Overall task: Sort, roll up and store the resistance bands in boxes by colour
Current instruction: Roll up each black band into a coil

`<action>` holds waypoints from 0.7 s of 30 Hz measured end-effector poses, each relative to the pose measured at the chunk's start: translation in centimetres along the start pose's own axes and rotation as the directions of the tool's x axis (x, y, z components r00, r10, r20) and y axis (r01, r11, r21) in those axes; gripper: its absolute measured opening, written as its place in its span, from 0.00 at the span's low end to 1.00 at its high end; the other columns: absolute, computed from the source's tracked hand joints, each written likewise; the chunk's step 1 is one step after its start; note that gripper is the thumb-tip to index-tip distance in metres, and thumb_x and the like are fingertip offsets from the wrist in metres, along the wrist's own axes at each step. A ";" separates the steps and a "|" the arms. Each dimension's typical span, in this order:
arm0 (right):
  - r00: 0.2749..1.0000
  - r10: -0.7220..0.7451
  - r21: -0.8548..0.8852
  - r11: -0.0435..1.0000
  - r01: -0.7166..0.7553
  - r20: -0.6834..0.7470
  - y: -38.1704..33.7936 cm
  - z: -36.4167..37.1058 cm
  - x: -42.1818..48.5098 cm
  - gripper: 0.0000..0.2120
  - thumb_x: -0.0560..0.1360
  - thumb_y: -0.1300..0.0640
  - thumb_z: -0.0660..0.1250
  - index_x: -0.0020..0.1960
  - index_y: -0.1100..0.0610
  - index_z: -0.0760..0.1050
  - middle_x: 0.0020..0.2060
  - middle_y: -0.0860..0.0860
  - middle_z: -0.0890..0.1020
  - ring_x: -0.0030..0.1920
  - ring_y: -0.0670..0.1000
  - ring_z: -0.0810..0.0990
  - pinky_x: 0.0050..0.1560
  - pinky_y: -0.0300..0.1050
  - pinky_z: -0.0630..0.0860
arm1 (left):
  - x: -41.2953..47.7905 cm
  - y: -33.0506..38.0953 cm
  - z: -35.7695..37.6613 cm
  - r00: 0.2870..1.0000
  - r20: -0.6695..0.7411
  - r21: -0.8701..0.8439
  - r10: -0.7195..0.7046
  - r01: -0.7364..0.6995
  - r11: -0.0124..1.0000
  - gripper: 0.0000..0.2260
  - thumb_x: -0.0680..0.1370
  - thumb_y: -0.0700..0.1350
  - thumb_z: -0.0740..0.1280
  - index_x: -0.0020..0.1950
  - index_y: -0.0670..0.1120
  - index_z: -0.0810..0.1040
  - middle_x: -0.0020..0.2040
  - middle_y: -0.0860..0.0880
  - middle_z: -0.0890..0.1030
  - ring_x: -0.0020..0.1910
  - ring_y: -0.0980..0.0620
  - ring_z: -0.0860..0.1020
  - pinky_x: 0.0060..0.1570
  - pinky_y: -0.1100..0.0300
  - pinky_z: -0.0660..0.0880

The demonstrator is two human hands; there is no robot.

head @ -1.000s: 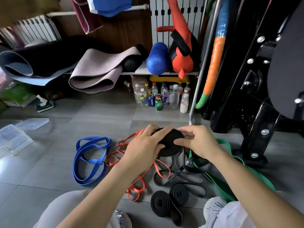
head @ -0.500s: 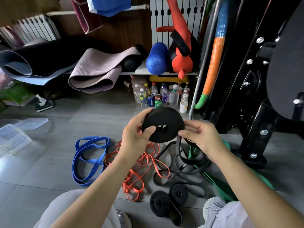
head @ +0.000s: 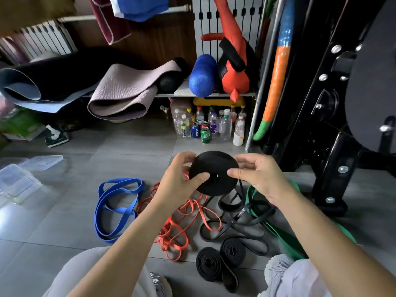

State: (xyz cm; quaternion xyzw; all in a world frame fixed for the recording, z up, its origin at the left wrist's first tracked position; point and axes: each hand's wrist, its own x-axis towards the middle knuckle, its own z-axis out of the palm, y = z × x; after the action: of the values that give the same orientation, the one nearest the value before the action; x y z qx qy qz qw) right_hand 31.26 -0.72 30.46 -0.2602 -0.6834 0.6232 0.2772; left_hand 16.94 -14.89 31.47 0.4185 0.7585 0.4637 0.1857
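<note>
Head view: both hands hold a black band roll (head: pixel 214 163), wound into a flat disc with a small hole in its middle, in the air above the floor (head: pixel 132 151). The left hand (head: pixel 177 183) grips it from nine o'clock, thumb pressed on the face beside the hole and fingers curled behind the rim. The right hand (head: pixel 259 179) pinches it from three o'clock, thumb on the face and fingers over the upper edge.

At nine o'clock of the view, well apart from the hands, a clear plastic box (head: pixel 17 183) sits on the floor with a clear lid (head: pixel 41 161) just beside it at its one o'clock; glare hides what the box holds.

Below the roll, loose bands lie on the tiles: a blue band (head: pixel 115 209) at eight o'clock, an orange band (head: pixel 177 224) at seven, loose black bands (head: pixel 235 221) at six, and a green band (head: pixel 278 228) at four. Two small black coils (head: pixel 209 263) lie side by side near the knees at six o'clock.
</note>
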 end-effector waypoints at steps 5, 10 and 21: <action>0.994 0.044 -0.094 0.995 -0.034 0.105 0.1 0.9 -0.5 0.15 0.65 0.68 0.75 0.42 0.50 0.79 0.36 0.46 0.84 0.39 0.47 0.83 0.46 0.40 0.80 | -0.9 -0.5 0.1 0.914 0.193 0.445 0.357 -0.406 0.798 0.29 0.75 0.45 0.68 0.73 0.59 0.61 0.62 0.53 0.72 0.56 0.52 0.75 0.51 0.55 0.77; 0.997 0.050 -0.063 0.997 -0.046 0.067 -0.3 0.3 -0.4 0.15 0.66 0.67 0.74 0.43 0.48 0.80 0.37 0.45 0.85 0.43 0.45 0.84 0.49 0.39 0.79 | -0.8 -0.2 0.4 0.942 0.088 0.309 0.324 -0.335 0.890 0.23 0.76 0.40 0.67 0.68 0.58 0.70 0.54 0.53 0.73 0.51 0.52 0.75 0.49 0.60 0.74; 0.995 0.078 -0.001 0.997 -0.078 0.062 0.0 0.3 -0.6 0.14 0.68 0.69 0.71 0.43 0.50 0.78 0.32 0.41 0.84 0.37 0.38 0.82 0.43 0.31 0.78 | -0.4 0.0 -0.5 0.982 -0.124 -0.098 0.139 -0.151 0.984 0.28 0.75 0.36 0.68 0.57 0.70 0.68 0.57 0.56 0.75 0.59 0.57 0.73 0.59 0.58 0.74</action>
State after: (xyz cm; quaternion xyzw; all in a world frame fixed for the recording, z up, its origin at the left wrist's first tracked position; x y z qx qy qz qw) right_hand 31.46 -1.37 30.37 -0.2670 -0.6804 0.6420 0.2316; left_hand 16.80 -15.46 31.66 0.4343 0.7094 0.5399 0.1289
